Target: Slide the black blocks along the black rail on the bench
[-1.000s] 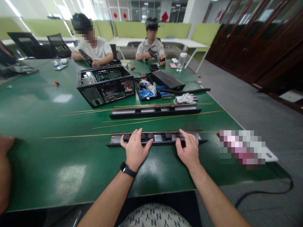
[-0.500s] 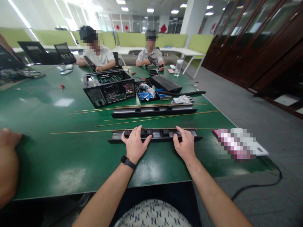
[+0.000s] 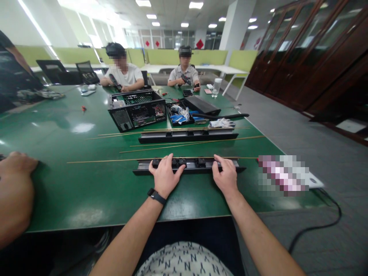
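A long black rail (image 3: 138, 167) with a silver-grey channel lies crosswise in front of me. Several small black blocks (image 3: 200, 162) sit in its channel. My left hand (image 3: 166, 172) grips the rail's left-middle part, fingers spread over the blocks and thumb by one of them. Toward the right end, my right hand (image 3: 225, 173) is on the rail with thumb and index finger apart across it; its other fingers are partly hidden. A thin brass-coloured rod (image 3: 97, 161) runs along the rail's far edge, past both ends, close to my fingertips.
A second rail (image 3: 186, 138) lies behind, among more thin rods (image 3: 161, 148). Beyond stand an open computer case (image 3: 135, 115), a box with gloves (image 3: 181, 115) and a white glove (image 3: 221, 123). Another person's arm (image 3: 17, 191) rests at left. Two people sit across the table (image 3: 86, 191).
The camera view has tilted up slightly and shifted. Both of my hands keep their places on the rail. The other person's arm at left shows further into view.
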`<state>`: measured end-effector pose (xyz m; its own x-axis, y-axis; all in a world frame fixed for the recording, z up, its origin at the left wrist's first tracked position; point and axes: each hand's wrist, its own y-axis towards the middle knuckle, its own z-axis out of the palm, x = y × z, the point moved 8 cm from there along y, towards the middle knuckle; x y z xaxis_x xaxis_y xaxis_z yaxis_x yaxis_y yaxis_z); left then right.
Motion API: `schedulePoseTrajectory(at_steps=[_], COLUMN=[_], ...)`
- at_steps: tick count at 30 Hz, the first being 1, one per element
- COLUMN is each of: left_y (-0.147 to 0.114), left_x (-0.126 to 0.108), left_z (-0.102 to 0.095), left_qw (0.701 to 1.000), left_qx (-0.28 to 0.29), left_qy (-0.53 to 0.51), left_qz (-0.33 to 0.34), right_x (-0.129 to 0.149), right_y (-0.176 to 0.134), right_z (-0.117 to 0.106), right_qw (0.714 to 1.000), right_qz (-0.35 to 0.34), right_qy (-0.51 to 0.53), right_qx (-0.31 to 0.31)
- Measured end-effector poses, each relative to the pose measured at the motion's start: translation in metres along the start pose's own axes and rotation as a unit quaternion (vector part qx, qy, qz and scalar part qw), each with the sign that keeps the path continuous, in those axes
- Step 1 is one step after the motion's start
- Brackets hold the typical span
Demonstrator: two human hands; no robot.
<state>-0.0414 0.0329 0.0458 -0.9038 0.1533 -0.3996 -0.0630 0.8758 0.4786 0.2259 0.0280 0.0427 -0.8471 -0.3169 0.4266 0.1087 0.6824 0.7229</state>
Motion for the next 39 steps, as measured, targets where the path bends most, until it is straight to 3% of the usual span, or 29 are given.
schedulePoseTrajectory(at_steps=[39], left_y=[-0.0029], left_x=[-0.0001], left_z=[-0.0017], left_qw=[1.000], left_qx=[0.003], left_qy=[-0.009], left_qz=[0.003], right_x=[0.0004], right_y=[-0.0015], right_z=[-0.0051], right_qw=[1.000], right_qz=[-0.012], right_qy=[0.006], right_qx=[-0.005])
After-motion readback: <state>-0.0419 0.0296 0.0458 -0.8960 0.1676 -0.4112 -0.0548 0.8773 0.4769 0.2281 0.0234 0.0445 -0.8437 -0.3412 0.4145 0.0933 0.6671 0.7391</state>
